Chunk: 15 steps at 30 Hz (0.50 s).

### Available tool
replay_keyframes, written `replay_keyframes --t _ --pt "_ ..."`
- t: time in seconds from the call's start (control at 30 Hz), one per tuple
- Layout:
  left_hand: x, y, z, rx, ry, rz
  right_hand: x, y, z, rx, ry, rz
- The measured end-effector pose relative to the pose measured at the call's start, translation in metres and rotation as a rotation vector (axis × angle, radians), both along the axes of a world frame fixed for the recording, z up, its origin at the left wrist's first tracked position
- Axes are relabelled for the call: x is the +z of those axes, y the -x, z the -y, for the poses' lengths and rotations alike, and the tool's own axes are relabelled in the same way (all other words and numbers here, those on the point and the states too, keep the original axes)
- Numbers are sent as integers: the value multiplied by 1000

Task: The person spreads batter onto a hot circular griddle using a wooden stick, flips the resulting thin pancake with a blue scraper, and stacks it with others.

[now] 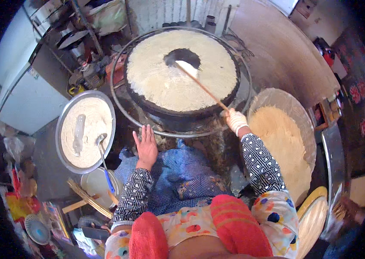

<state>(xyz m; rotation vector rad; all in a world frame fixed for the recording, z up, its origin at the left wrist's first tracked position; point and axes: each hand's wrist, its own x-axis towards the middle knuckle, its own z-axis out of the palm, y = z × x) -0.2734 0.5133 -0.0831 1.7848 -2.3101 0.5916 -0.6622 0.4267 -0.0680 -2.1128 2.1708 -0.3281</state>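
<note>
A large round griddle [182, 114] carries a wide ring of pale batter [150, 77], with a dark bare patch [184, 55] near its middle. In a gloved grip, my right hand [235, 121] holds the wooden handle of a batter spreader [188, 68], whose pale blade lies at the near edge of that patch. My left hand [146, 147] has its fingers apart, and its fingertips are at the metal hoop [166, 133] around the griddle. It holds nothing. To its left stands a metal basin [60, 142] of thick batter, holding a ladle [104, 165] and a clear plastic bottle [79, 134].
At right, a plastic-lined tub [310, 129] holds tan flaky material. Round wooden boards [313, 223] lean below it. A pale bucket [95, 184] sits beneath the basin, near a straw brush [88, 197]. A white cabinet [30, 100] stands at left, beside a large plastic jug [91, 76].
</note>
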Motion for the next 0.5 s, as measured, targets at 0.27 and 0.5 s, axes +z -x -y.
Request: replay_keyframes --t 0.27,0.5 --pt "3 -40 31 111 7 -104 -9 -6 20 -16 1 -21" --pt "7 -82 68 211 50 -130 0 -19 17 91 -35 -92"
